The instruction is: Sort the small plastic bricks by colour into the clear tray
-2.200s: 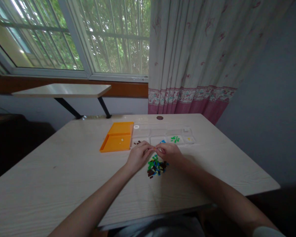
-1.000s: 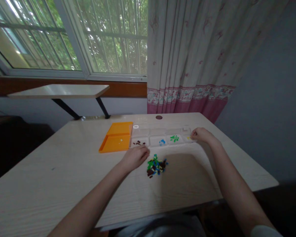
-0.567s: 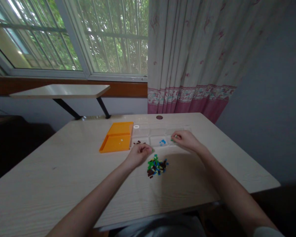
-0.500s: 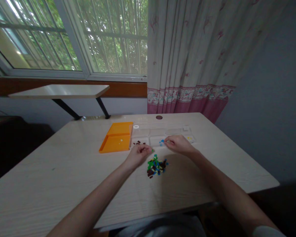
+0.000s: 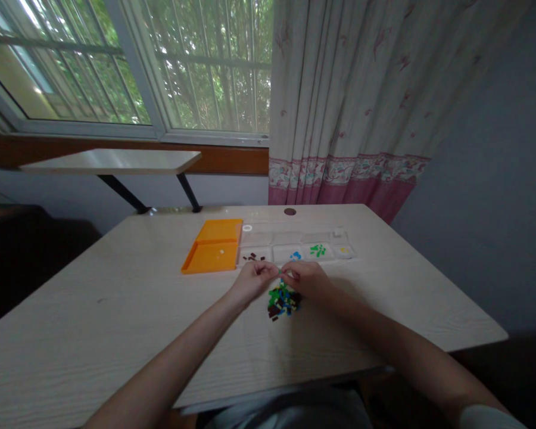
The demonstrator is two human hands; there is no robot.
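My left hand is closed in a pinch on a tiny green toy brick. From the other side, the fingertips of my right hand are also pinched together at this brick. Just below the hands lies a heap of small toy bricks in green, brown, blue and pale yellow. Behind the hands sits a clear compartment tray. Its front row holds brown bricks, blue bricks, green bricks and a few yellow bricks, each colour in its own compartment.
An open orange case with a small white piece in it stands left of the tray. A white ring lies at the tray's back left. At the table's back left rises a shelf on black legs; a round hole is near the back edge.
My right hand has moved left and nearer from the tray to meet my left hand, uncovering the green bricks' compartment. My left hand stays about where it was, still pinching the green brick.
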